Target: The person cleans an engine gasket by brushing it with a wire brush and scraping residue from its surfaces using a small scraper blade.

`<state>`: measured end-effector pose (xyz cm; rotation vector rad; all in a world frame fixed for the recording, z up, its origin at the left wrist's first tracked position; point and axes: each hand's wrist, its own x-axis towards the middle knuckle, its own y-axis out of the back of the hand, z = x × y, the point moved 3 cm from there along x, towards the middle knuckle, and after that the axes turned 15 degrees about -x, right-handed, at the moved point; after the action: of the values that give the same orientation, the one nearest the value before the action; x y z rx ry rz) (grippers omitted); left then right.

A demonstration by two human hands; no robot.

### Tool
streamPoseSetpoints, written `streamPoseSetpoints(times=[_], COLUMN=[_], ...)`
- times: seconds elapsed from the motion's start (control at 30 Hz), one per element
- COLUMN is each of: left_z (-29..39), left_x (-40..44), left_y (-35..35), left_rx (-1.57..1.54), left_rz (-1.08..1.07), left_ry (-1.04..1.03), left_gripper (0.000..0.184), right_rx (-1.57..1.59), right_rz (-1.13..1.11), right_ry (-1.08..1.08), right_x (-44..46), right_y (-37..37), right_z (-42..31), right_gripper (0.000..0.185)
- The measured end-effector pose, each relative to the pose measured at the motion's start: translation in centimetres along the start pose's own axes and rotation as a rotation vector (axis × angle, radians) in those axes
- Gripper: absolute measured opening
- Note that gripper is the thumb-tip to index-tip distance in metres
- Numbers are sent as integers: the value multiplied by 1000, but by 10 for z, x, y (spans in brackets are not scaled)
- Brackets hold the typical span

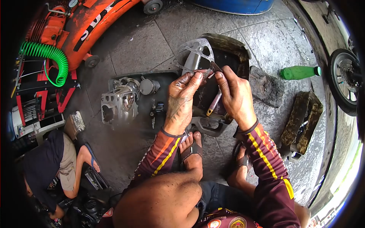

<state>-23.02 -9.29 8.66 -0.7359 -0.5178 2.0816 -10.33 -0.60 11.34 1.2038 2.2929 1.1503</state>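
Note:
My left hand (181,95) is closed, with thumb and fingertips pinching a grey metal part (193,62) that has a bright cylindrical body and a curved plate with cut-outs. Opposite it, my right hand (236,95) pinches a small dark flat blade-like piece (215,67), its tip close to my left fingertips. Both hands are above a dirty black pan (243,57). In that pan lies a brush-like tool with a purplish handle (215,103), partly hidden by my right hand.
A dark tray left of my hands holds a metal engine casting (119,108) and a round metal piece (148,87). To the right are a stone block (266,86), a green bottle (300,72) and a grimy container (315,114). An orange compressor (81,34) stands upper left; another person (47,163) crouches lower left.

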Motion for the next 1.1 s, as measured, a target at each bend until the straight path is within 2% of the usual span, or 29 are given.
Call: streamPoseSetpoints(times=[0.07, 0.13, 0.2, 0.27, 0.33, 0.4, 0.47, 0.53, 0.67, 0.8, 0.9, 1.07, 1.1], left_z=[0, 3, 0, -2, -2, -2, -2, -4, -8, -6, -1, 0, 2], left_x=[-2, -2, -1, -2, -3, -6, -5, -7, -7, -9, -11, -7, -6], left_y=[-1, -6, -6, -6, -8, -13, -15, -14, -11, -11, -16, -14, -14], left_rx=[-36, -118, -98, -80, -105, -153, -203, -202, -210, -47, 75, 62, 56], left_rz=[15, -12, -11, -6, 12, 11, 11, 18, 42, 77, 108, 67, 35], left_ry=[12, 10, 11, 11, 3, 20, 33, 64, 43, -34, -97, -141, -119], left_gripper=[26, 25, 25, 25, 24, 24, 25, 25, 28, 26, 23, 20, 20], right_rx=[15, 39, 61, 91, 88, 86, 91, 79, 163, 172, 176, 210, 318], right_rz=[-14, 40, 20, 14, 22, 173, 165, 73, 157, 77, 92, 102, 55], right_ry=[-9, 89, 56, -106, -109, 59, 37, -112, -44, -151, -139, -157, -249], right_x=[-2, -5, -5, -3, -3, -8, -6, -3, -6, -4, -4, -4, -3], right_y=[-2, -6, -2, 1, -3, -11, -8, -1, -9, -3, -1, -2, 0], right_z=[-2, -7, -9, -8, -6, -10, -10, -11, -8, -10, -10, -5, -5], right_gripper=[21, 21, 18, 19, 18, 18, 20, 20, 21, 23, 23, 21, 21])
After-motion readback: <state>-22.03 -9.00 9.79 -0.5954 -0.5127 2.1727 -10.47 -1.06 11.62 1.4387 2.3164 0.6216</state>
